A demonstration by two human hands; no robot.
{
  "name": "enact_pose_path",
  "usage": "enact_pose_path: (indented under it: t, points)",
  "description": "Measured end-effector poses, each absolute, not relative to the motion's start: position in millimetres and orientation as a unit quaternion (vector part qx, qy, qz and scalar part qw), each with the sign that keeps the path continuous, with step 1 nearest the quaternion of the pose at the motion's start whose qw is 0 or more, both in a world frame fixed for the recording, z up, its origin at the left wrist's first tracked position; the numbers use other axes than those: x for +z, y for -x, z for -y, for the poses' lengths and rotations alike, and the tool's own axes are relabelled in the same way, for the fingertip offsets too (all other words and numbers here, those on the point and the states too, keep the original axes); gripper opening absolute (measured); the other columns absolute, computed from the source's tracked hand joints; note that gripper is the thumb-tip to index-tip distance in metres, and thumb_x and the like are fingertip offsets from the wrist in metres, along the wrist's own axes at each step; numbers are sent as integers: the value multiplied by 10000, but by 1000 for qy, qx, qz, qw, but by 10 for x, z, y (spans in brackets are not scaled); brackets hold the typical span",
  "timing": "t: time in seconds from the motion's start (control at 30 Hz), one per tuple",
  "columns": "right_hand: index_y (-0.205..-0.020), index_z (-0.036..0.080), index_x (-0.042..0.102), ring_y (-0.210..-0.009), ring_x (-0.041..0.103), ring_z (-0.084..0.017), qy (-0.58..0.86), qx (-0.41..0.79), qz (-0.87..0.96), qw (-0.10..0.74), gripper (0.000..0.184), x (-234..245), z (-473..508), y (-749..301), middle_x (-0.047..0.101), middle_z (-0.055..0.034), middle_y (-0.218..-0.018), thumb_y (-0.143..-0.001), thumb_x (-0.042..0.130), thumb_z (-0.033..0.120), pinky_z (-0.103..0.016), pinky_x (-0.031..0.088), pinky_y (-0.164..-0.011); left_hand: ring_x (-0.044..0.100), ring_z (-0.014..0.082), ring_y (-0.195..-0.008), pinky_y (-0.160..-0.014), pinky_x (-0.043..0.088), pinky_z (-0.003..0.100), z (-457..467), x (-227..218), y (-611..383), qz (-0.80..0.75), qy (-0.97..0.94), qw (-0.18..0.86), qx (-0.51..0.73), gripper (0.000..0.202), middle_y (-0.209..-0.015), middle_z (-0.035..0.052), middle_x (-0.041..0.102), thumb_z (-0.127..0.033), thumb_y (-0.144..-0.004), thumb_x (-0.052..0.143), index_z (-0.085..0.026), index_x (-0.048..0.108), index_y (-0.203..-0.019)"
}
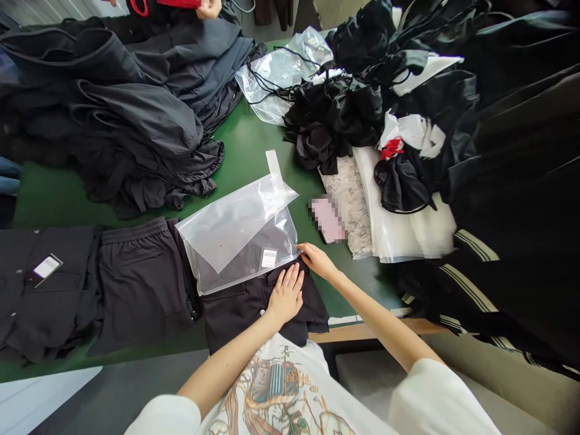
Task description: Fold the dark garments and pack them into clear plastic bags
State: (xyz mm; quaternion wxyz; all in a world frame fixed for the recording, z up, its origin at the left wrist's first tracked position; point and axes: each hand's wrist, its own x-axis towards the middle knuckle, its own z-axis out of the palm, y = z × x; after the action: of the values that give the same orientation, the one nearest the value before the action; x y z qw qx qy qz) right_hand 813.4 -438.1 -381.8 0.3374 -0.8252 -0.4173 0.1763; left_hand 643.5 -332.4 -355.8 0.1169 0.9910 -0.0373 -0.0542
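A folded black garment [254, 308] lies at the near edge of the green table [244, 145], its far half inside a clear plastic bag [235, 232] that carries a barcode sticker [269, 258]. My left hand [286, 294] rests flat on the bare part of the garment, fingers together. At the bag's right corner my right hand [317, 260] pinches the opening's edge. The bag's flap with its adhesive strip [273, 163] stands up at the far side.
Folded black shorts [140, 278] and a tagged black garment [45, 284] lie to the left. Piles of dark clothes [136, 103] fill the far left and right. Empty bags [281, 72] and white packets [408, 229] sit nearby. Another person's hand [209, 8] shows at the top.
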Motion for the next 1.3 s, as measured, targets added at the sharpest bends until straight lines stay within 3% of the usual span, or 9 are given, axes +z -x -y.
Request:
enact_pose_path:
  t: [0.17, 0.4, 0.53, 0.63, 0.8, 0.9, 1.1, 1.2, 1.3]
  points:
    - [-986, 211, 563, -788, 592, -173, 831, 147, 339, 416, 163, -3921, 4299, -8049, 619, -59, -931, -896, 430, 233, -330, 524, -722, 92, 252, -1422, -1139, 198, 451, 3310, -3529, -6508, 1, -989, 134, -63, 639, -1543, 127, 143, -309, -874, 412, -151, 209, -1459]
    - [-944, 201, 572, -885, 572, -199, 831, 76, 415, 363, 181, -4002, 4584, -7870, 609, -95, -950, -909, 395, 194, -348, 514, -773, 208, 257, -1398, -1095, 303, 424, 3292, -3532, -6472, -41, -983, 161, -84, 655, -1519, 135, 234, -274, -834, 465, -181, 252, -1447]
    - [-952, 208, 577, -858, 561, -208, 835, 74, 437, 326, 162, -4021, 4778, -7695, 612, -96, -949, -901, 423, 201, -369, 513, -762, 224, 247, -1393, -821, 525, 323, 3338, -3512, -6467, -58, -978, 167, -111, 655, -1530, 96, 220, -261, -825, 449, -204, 249, -1447]
    - [-922, 209, 569, -829, 558, -210, 843, 82, 428, 317, 147, -4016, 4834, -7593, 611, -89, -909, -896, 425, 203, -376, 510, -746, 270, 251, -1374, -682, 543, 300, 3324, -3405, -6444, -63, -975, 181, -112, 622, -1515, 98, 261, -246, -829, 445, -199, 288, -1429]
    - [-921, 216, 518, -831, 575, -204, 862, 95, 354, 351, 116, -4029, 4810, -7469, 597, -74, -887, -871, 419, 182, -354, 503, -713, 543, 183, -1112, -905, 467, 317, 2788, -3020, -6031, -11, -958, 285, -34, 299, -1183, 77, 625, -173, -860, 440, -182, 604, -1109]
    - [-937, 215, 509, -851, 582, -208, 869, 93, 330, 356, 121, -4040, 4793, -7419, 602, -81, -921, -864, 416, 187, -357, 498, -724, 578, 199, -944, -883, 448, 361, 2374, -2895, -5752, -133, -963, 229, 46, 207, -979, 75, 666, -216, -865, 478, -170, 626, -1001]
    - [-915, 221, 500, -862, 581, -215, 879, 97, 312, 348, 117, -3964, 4757, -7373, 598, -84, -925, -878, 389, 207, -367, 493, -749, 433, 293, -1213, -1040, 303, 479, 2433, -3210, -5981, -128, -976, 168, 45, 575, -1259, 142, 539, -481, -805, 558, -162, 482, -1277]
    - [-928, 224, 505, -880, 582, -220, 881, 102, 303, 350, 133, -3931, 4752, -7350, 597, -84, -941, -872, 386, 201, -372, 492, -761, 364, 268, -1290, -1106, 205, 489, 2569, -3368, -6213, -118, -977, 175, 38, 431, -1319, 105, 509, -375, -857, 499, -211, 504, -1256]
    - [-947, 221, 514, -865, 581, -223, 882, 102, 292, 354, 154, -3942, 4752, -7331, 595, -85, -933, -868, 382, 206, -376, 493, -749, 433, 245, -1230, -1093, 233, 484, 2578, -3429, -6346, -159, -969, 180, 51, 311, -1252, 91, 562, -281, -890, 441, -225, 569, -1168]
